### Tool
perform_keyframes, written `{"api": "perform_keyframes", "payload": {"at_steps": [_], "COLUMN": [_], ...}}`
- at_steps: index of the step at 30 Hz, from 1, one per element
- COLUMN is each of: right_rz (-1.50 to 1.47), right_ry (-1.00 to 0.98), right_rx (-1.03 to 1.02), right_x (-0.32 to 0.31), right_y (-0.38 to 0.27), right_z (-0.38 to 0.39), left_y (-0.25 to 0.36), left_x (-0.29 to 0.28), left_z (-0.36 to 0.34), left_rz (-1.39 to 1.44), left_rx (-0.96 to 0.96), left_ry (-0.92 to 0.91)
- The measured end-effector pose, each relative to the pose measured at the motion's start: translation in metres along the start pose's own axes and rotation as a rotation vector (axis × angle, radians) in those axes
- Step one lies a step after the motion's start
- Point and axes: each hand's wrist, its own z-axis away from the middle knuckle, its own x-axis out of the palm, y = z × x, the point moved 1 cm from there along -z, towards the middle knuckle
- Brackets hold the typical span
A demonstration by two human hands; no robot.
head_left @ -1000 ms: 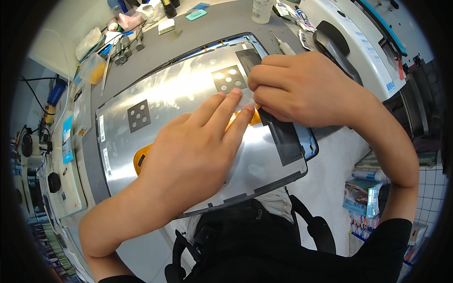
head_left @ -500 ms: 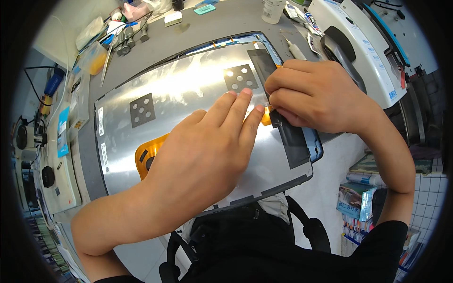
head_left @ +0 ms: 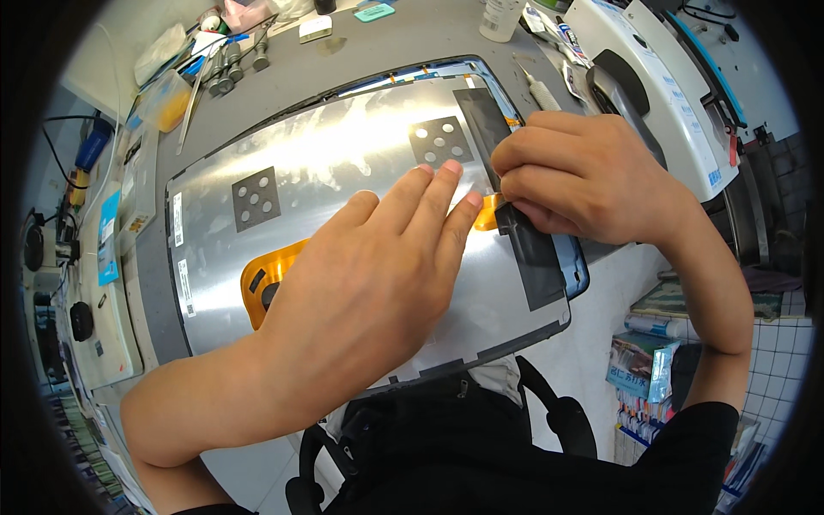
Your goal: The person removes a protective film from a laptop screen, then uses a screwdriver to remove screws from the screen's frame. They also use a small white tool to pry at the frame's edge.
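A large flat display panel [head_left: 343,146] with a silver metal back lies tilted in front of me, over a blue-edged frame [head_left: 577,266]. My left hand [head_left: 369,257] rests on the metal, fingers stretched out, fingertips beside an orange flex strip [head_left: 487,215]. My right hand [head_left: 584,176] is closed in a pinch above the black tape [head_left: 536,266] along the panel's right side; its fingertips hide what they grip. Two dark square patches with round holes, a left patch [head_left: 256,199] and a right patch [head_left: 440,140], sit on the metal. Another orange film [head_left: 257,279] shows partly under my left wrist.
Beyond the panel's right corner lie a slim pointed tube [head_left: 541,93] and a dark grey handled tool [head_left: 618,90], beside a white machine [head_left: 661,86]. A clear bottle [head_left: 499,19] stands at the back. Metal cylinders [head_left: 230,64] and a clear tub [head_left: 172,105] are at far left.
My right hand has shifted slightly right, and a bit more of the orange strip shows beside it. My left hand stays flat on the panel.
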Motion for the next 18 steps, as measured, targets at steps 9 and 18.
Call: {"api": "perform_keyframes", "payload": {"at_steps": [9, 18], "right_rz": [-0.035, -0.027], "right_ry": [0.024, 0.028], "right_rx": [-0.004, 0.012], "right_x": [-0.0018, -0.003], "right_y": [-0.0015, -0.0039], "right_z": [0.0004, 0.0006], "left_y": [0.0003, 0.0002], "left_x": [0.0001, 0.0002], "left_z": [0.0016, 0.0023], "left_rz": [-0.003, -0.007], "left_rx": [-0.003, -0.003], "left_ry": [-0.002, -0.015]}}
